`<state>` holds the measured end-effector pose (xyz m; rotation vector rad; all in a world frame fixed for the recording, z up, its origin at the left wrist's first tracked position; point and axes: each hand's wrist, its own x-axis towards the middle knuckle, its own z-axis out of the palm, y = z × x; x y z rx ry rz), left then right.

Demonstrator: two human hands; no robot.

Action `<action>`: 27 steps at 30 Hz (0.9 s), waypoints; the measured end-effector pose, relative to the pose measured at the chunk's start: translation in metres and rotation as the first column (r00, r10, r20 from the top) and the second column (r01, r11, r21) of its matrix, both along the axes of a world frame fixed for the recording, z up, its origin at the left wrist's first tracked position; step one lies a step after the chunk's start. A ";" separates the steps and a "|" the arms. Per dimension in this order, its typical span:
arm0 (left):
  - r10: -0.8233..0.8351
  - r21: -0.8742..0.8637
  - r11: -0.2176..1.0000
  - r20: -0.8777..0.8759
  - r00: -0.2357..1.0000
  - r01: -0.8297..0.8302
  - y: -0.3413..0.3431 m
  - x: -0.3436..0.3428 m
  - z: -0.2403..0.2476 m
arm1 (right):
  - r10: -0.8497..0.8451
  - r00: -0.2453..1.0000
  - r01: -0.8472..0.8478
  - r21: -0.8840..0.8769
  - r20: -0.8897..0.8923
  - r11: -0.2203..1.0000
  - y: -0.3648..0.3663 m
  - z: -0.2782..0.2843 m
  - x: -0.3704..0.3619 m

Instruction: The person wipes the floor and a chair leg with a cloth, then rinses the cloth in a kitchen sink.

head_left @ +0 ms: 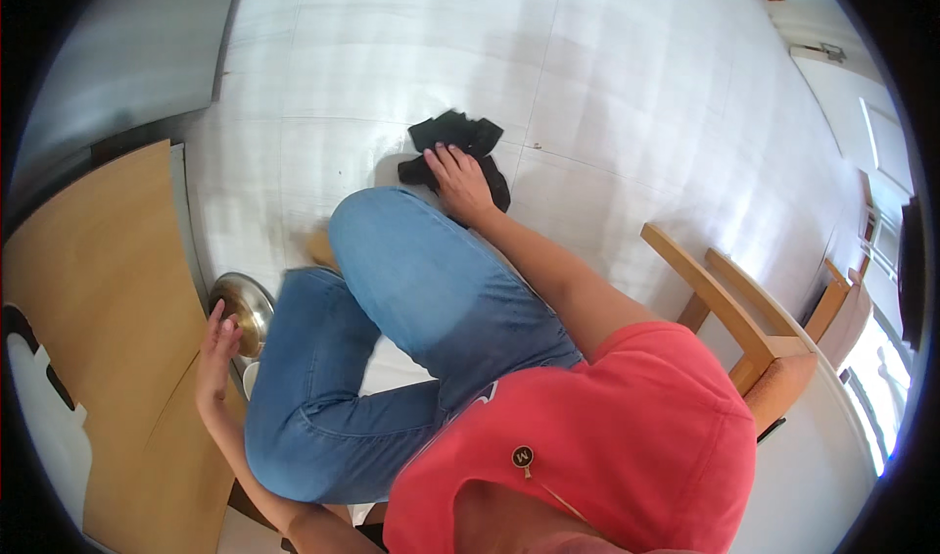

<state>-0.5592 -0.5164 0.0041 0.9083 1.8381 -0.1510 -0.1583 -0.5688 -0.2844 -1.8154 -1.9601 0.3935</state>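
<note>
I am crouched over a white tiled floor [636,113] in blue jeans and a red top. My right hand [458,180] presses flat on a crumpled black cloth [458,135] lying on the tiles beyond my knee. My left hand [217,353] reaches to the left, its fingers resting against the round shiny metal base [250,304] of a table leg. Neither hand holds anything closed in its fingers, as far as I can see.
A light wooden tabletop [93,299] fills the left side, with a white and black object [39,407] at its near edge. A wooden chair [754,329] stands to my right. White doors [852,94] line the far right wall.
</note>
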 end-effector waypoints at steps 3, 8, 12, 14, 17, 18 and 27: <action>-0.179 0.202 0.962 -0.045 0.983 0.185 0.012 0.020 0.015 | 0.075 0.997 -0.074 -0.047 0.032 0.996 -0.006 -0.003 0.042; -0.133 0.429 0.900 0.099 0.986 0.078 0.022 0.051 0.036 | -0.479 0.792 0.510 0.023 0.379 0.860 -0.073 -0.002 0.194; -0.286 0.285 0.911 -0.081 0.955 0.297 0.030 0.027 0.015 | -0.622 0.672 0.671 0.025 0.402 0.741 -0.046 0.004 0.154; -0.307 0.318 0.900 -0.024 0.952 0.298 0.040 0.043 0.018 | -0.367 0.921 0.360 0.075 0.128 0.930 -0.046 -0.006 0.107; -0.323 0.379 0.887 0.101 0.941 0.264 0.049 0.066 0.022 | -0.352 0.936 0.351 0.057 0.010 0.935 -0.040 -0.014 0.100; -0.328 0.402 0.885 0.182 0.927 0.234 0.050 0.068 0.022 | -0.381 0.921 0.383 -0.007 0.088 0.924 -0.040 -0.015 0.118; -0.303 0.292 0.914 0.031 0.952 0.281 0.050 0.035 0.005 | -0.450 0.889 0.455 0.052 -0.086 0.889 -0.041 -0.008 0.102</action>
